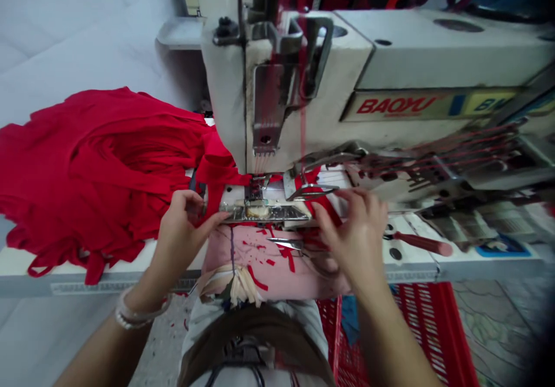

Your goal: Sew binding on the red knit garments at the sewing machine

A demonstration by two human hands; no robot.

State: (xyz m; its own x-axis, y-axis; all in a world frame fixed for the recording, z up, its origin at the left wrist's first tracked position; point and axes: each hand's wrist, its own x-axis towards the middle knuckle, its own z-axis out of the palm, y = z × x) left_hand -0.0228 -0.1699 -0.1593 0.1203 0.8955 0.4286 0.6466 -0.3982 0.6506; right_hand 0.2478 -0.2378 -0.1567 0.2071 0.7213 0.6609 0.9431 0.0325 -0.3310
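Note:
A white industrial sewing machine [390, 69] with red lettering fills the upper right. Its presser foot [256, 193] sits over a metal folder plate [264, 212]. A heap of red fabric strips [95, 161] lies to the left and feeds in toward the foot. My left hand [184, 228] is closed in a pinch on the red fabric just left of the plate. My right hand [355, 231] rests at the plate's right end, fingers curled on red fabric there. Small scissors [288, 243] lie on a pink cloth [277, 268] between my hands.
A red-handled tool [422, 242] lies on the table right of my right hand. A red plastic crate [416, 329] stands under the table at the lower right. Red thread runs along the machine's arm. Red scraps dot the pink cloth.

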